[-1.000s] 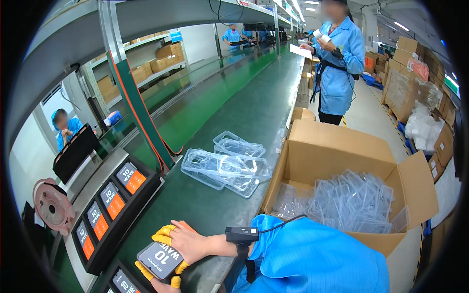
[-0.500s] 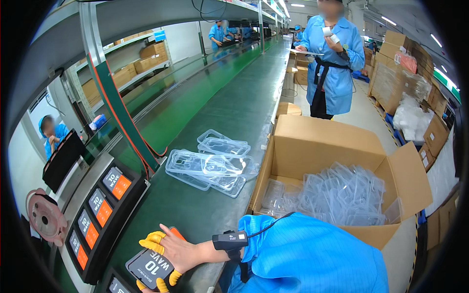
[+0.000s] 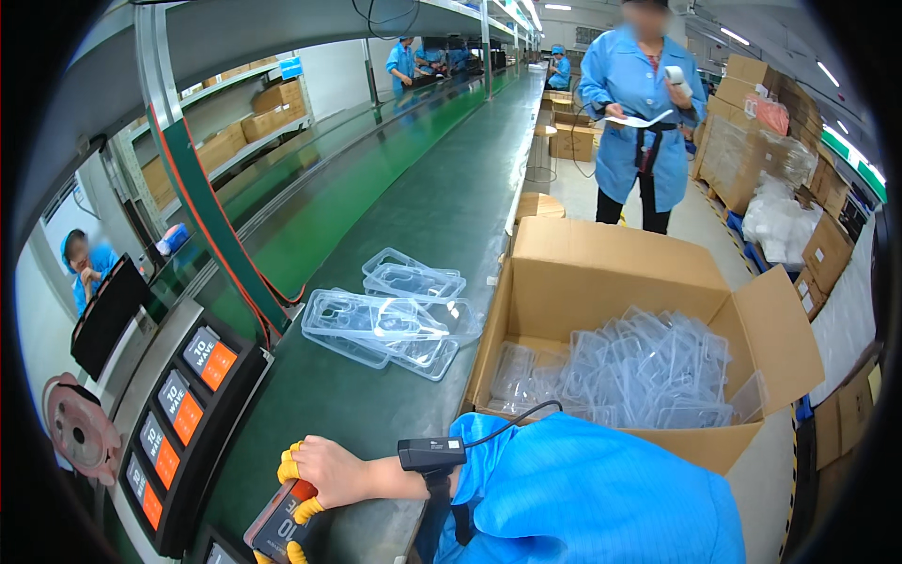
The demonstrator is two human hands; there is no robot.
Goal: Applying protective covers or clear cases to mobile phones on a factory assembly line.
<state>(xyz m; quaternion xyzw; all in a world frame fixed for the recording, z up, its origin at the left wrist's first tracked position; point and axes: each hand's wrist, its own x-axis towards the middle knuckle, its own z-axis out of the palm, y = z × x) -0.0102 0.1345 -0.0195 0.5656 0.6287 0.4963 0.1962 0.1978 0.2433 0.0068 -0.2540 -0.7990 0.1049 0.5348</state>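
Observation:
At the lower left, a small flat dark grey and orange box [image 3: 274,523] is tilted up over the green bench top [image 3: 395,442]. My right hand [image 3: 331,475], with yellow finger cots, grips its orange far end, fingers curled on one side and thumb on the other. Of my left hand [image 3: 293,553], only yellow-capped fingertips show at the lower edge, pressed against the near end of the box. The rest of that hand is out of view. Left of my hands, a black tray [image 3: 246,399] holds several similar boxes in a row. Part of another box [image 3: 221,553] shows below it.
Clear plastic trays [image 3: 390,324] lie stacked loosely on the bench ahead. An open cardboard carton [image 3: 611,254] full of clear trays stands to the right. A green post [image 3: 211,216] rises at the left, near a pink fan [image 3: 83,425]. A person in a blue coat [image 3: 634,94] stands beyond the carton.
My right hand has gone from lying spread over the box to gripping its far end. The box has tipped up from lying flatter. Across the aisle, the person has lowered a white sheet.

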